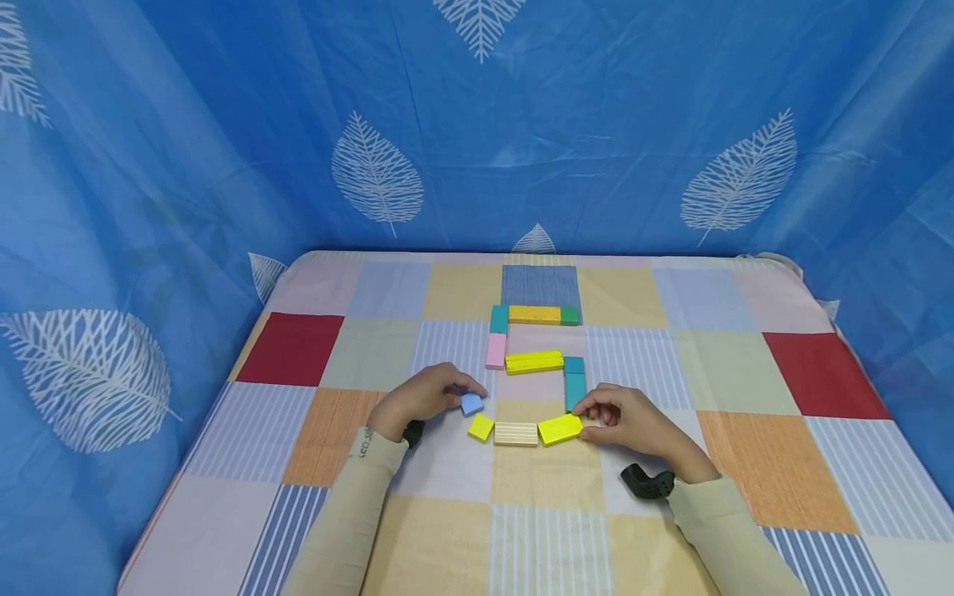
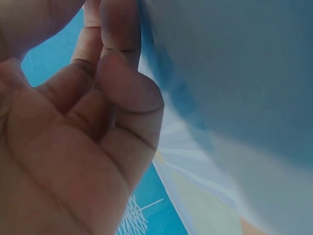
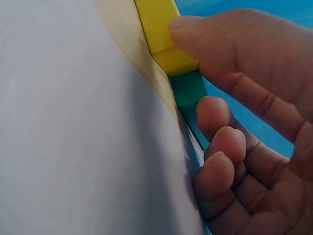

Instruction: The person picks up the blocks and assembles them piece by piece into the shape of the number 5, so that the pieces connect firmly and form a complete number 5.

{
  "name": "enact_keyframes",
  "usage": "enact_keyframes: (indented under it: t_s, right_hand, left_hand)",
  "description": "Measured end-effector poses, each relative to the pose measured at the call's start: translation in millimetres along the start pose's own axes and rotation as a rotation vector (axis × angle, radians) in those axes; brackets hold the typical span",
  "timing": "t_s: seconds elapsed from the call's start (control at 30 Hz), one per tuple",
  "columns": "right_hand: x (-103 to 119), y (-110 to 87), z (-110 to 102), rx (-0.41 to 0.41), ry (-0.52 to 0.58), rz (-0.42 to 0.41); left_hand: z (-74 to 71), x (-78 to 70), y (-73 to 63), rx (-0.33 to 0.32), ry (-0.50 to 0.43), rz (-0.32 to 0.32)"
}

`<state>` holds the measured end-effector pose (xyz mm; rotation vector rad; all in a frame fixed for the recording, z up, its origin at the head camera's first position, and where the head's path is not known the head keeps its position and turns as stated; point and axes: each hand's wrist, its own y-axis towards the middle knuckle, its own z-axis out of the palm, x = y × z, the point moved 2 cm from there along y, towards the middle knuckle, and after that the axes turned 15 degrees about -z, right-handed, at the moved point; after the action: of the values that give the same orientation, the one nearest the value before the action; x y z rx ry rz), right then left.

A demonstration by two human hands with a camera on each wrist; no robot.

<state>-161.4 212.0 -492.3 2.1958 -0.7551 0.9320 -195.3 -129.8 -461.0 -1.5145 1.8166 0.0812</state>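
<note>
My left hand (image 1: 425, 397) pinches a small blue block (image 1: 471, 405) by its edge, just above a small yellow block (image 1: 480, 428). In the left wrist view the fingers of the left hand (image 2: 83, 127) are bent, and the blue block is hidden. My right hand (image 1: 628, 424) grips the right end of a yellow rectangular block (image 1: 559, 430) between thumb and fingers. In the right wrist view the thumb lies on that yellow block (image 3: 168, 39), with a teal block (image 3: 190, 90) beside the fingertips. A ribbed pale wooden block (image 1: 516, 434) lies between the two yellow blocks.
Farther back lie an orange block (image 1: 534, 314), a green block (image 1: 570, 316), a teal block (image 1: 499, 319), a pink block (image 1: 495, 351), yellow strips (image 1: 534, 362) and teal blocks (image 1: 575, 389). A patchwork cloth (image 1: 544, 538) covers the table; blue curtains (image 1: 537, 124) surround it.
</note>
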Motion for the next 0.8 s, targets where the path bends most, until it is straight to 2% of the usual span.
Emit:
enact_keyframes:
  t_s: [0.2, 0.53, 0.8]
  right_hand:
    - [-0.5, -0.1, 0.5, -0.003, 0.000, 0.003]
    - [2.2, 4.0, 2.4, -0.006, 0.012, -0.024]
    - [0.8, 2.8, 3.3, -0.020, 0.028, -0.052]
  left_hand:
    - [0.5, -1.7, -0.1, 0.010, 0.007, 0.014]
    - [1.4, -1.8, 0.4, 0.022, 0.005, -0.007]
    - [-1.0, -1.0, 1.1, 0.037, 0.003, 0.042]
